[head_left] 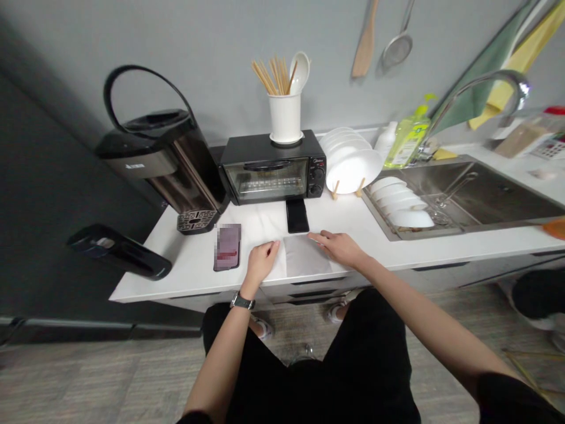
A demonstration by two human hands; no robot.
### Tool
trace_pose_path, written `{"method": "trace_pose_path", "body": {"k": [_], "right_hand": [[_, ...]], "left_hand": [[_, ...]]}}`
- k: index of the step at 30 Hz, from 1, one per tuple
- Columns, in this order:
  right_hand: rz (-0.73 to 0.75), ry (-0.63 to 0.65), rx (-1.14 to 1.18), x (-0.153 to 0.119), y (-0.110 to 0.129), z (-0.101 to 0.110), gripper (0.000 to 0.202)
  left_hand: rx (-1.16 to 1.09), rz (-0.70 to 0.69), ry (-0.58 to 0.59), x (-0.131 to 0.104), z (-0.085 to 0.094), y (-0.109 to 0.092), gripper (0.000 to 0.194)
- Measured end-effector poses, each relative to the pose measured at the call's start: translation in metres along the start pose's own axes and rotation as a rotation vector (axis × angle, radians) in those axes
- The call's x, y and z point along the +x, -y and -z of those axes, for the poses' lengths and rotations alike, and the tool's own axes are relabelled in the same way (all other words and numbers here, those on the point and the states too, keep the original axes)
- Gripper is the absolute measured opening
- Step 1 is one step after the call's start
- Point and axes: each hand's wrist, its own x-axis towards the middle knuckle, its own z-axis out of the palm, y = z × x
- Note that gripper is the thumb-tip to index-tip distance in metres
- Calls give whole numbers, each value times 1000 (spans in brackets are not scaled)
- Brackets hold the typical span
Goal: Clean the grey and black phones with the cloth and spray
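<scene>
A thin light-grey square sheet (pixel 304 256) lies flat on the white counter; whether it is paper or cloth I cannot tell. My left hand (pixel 262 261) rests at its left side, fingers curled in, with nothing visible in them. On the sheet's upper right corner lies my right hand (pixel 339 247), its index finger stretched out and the other fingers loosely bent. Just behind the sheet is a black phone (pixel 297 215). Left of my left hand lies a second phone (pixel 228 247), its screen blurred out.
A toaster oven (pixel 269 171) carries a white utensil holder (pixel 285 118) with chopsticks and a spoon. A large drinks dispenser (pixel 172 165) and a black flask (pixel 119 250) stand left. White plates (pixel 353 168), bowls (pixel 404 203) and a sink (pixel 503 188) are right.
</scene>
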Motion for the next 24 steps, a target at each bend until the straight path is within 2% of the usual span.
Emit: {"method": "trace_pose_path", "body": {"k": [5,13,19,24], "right_hand": [[73,50,-88,4,-5,-8,49],[20,9,-137,7,-7,-6,57],[67,90,-171,9,-6,-1,53],[39,46,-209,8,-10,1,59]], "left_hand": [[-27,4,-1,0,1,0,49],[-54,12,-1,-1,2,-2,50],[-57,10,-3,-2,2,-2,49],[-61,3,-14,-2,2,-1,50]]}}
